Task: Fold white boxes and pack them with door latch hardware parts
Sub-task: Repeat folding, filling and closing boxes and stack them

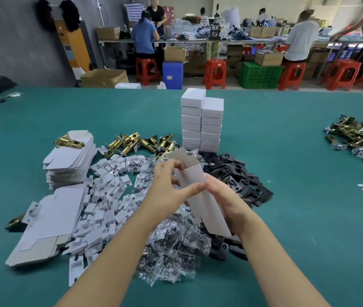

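White box [196, 185] held above the tabletop [298, 196] at near centre, far flaps open: left hand [167, 185] pinches its upper edge, right hand [225, 202] grips its lower side. Uneven squeezing by the fingers [196, 187] could crease a panel or misfold a flap

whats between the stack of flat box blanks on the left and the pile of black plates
In the head view, between the flat box blanks and the black plates lie white card inserts, small clear bags of screws and brass latches.
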Demonstrator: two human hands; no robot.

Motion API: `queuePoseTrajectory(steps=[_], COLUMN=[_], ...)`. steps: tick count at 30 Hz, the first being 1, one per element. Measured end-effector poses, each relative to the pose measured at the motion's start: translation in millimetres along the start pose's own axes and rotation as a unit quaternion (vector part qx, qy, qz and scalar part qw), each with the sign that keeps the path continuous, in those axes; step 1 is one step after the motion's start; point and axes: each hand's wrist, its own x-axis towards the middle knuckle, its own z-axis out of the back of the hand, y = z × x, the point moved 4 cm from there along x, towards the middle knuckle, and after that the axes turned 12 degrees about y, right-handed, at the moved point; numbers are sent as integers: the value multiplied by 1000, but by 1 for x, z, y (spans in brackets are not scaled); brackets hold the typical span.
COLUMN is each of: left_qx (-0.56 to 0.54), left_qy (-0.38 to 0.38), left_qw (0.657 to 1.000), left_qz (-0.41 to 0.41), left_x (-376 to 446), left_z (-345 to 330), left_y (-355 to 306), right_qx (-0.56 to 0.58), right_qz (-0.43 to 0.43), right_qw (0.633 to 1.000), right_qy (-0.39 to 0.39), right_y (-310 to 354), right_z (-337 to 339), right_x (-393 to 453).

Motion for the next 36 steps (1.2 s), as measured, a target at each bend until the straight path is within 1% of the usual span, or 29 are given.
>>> queuePoseTrajectory(steps=[4,7,12,15,17,19,22,24,26,28,33,36], left_qx=[-6,13,66,73,55,12,-117,-174,-186,-171,-143,-169], left_qy=[19,11,0,16,17,1,-34,-29,-6,2,-16,-20], left_qw=[1000,1000,998,997,998,1000,992,984,982,985,990,985], left_qz=[3,0,-7,1,-2,-6,15,29,25,18,2,-3], left_x=[-3,-7,-10,-12,-13,-14,-14,-13,-14,-14,-13,-11], left_z=[4,7,12,14,16,16,15,12,8,5,6,7], left_y=[-4,-10,-16,-19,-20,-18,-8,-1,5,7,6,10], right_qx=[20,40,30,29,25,33,81,100,83,54,-17,-33], right_qz=[17,25,21,26,32,35,53,67,70,72,74,85], right_qw=[999,998,998,998,998,999,994,990,989,988,985,983], right_qy=[36,37,50,51,47,22,-44,-75,-97,-122,-155,-160], right_y=[4,3,4,3,1,-1,-4,-5,-7,-10,-8,-2], right_z=[-2,-3,-4,-2,0,2,7,9,10,11,11,10], right_x=[-1,-1,-1,0,1,1,2,1,0,0,0,1])
